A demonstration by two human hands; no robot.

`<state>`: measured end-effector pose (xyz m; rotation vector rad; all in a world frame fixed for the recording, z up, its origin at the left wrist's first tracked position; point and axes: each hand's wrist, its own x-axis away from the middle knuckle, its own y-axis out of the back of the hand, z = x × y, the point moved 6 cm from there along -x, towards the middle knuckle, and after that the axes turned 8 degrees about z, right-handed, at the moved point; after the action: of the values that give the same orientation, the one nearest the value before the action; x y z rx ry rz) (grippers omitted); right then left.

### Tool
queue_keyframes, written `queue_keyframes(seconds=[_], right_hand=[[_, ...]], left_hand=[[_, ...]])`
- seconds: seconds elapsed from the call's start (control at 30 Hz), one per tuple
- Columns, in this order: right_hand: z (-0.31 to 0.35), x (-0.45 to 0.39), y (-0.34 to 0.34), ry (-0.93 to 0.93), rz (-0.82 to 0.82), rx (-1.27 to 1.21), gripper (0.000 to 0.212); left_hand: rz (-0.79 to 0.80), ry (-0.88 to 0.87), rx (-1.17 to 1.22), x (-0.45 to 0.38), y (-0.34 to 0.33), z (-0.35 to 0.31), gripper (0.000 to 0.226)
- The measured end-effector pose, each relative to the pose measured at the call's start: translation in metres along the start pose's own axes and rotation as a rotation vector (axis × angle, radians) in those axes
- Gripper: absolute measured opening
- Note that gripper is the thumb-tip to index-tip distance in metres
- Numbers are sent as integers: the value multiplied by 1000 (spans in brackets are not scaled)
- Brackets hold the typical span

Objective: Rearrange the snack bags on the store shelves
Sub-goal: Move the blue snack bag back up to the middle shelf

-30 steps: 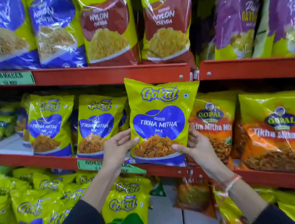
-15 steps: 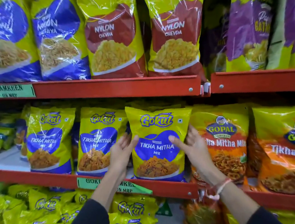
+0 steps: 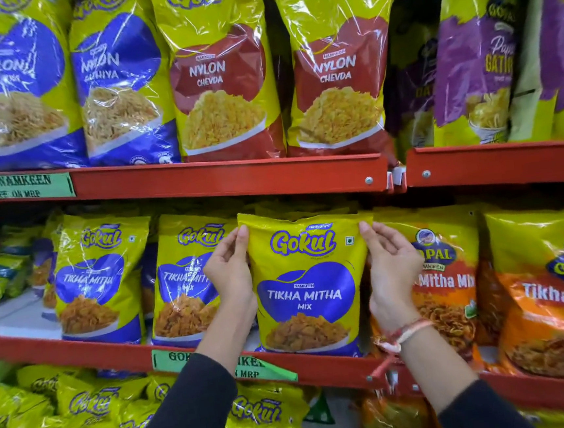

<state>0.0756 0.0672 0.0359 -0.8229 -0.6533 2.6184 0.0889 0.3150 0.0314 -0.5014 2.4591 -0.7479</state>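
Note:
A yellow and blue Gokul Tikha Mitha Mix bag (image 3: pixel 305 283) stands upright on the middle red shelf (image 3: pixel 325 368), its bottom resting at the shelf's front edge. My left hand (image 3: pixel 229 274) grips its upper left edge. My right hand (image 3: pixel 389 267) grips its upper right edge, with a red thread band on the wrist. Two more Gokul Tikha Mitha bags (image 3: pixel 99 281) (image 3: pixel 186 283) stand to its left. Orange Gopal Tikha Mitha bags (image 3: pixel 550 296) stand to its right, one partly hidden behind my right hand.
The upper red shelf (image 3: pixel 230 180) carries blue Nylon Gathiya bags (image 3: pixel 116 88), red Nylon Chevda bags (image 3: pixel 339 65) and purple bags (image 3: pixel 478 56). Yellow Gokul bags (image 3: pixel 86 408) crowd the shelf below. Green price labels (image 3: pixel 19 187) hang on the shelf edges.
The bag went from held out in front of the shelf to standing on it. Both hands slid from its lower sides up to its top corners.

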Motion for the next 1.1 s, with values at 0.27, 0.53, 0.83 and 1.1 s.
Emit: queue_keyframes(seconds=[0.27, 0.53, 0.83, 1.1], right_hand=[[-58, 67, -21, 796, 359, 1369, 61], [-97, 52, -11, 665, 529, 1648, 65], [-36, 62, 53, 740, 575, 1398, 60], [91, -7, 215, 699, 4, 1024, 51]], left_hand=[[320, -815, -1214, 68, -18, 43, 59], [519, -767, -1654, 36, 2, 91, 62], [548, -778, -1249, 84, -33, 81, 57], [702, -581, -603, 158, -175, 95, 48]])
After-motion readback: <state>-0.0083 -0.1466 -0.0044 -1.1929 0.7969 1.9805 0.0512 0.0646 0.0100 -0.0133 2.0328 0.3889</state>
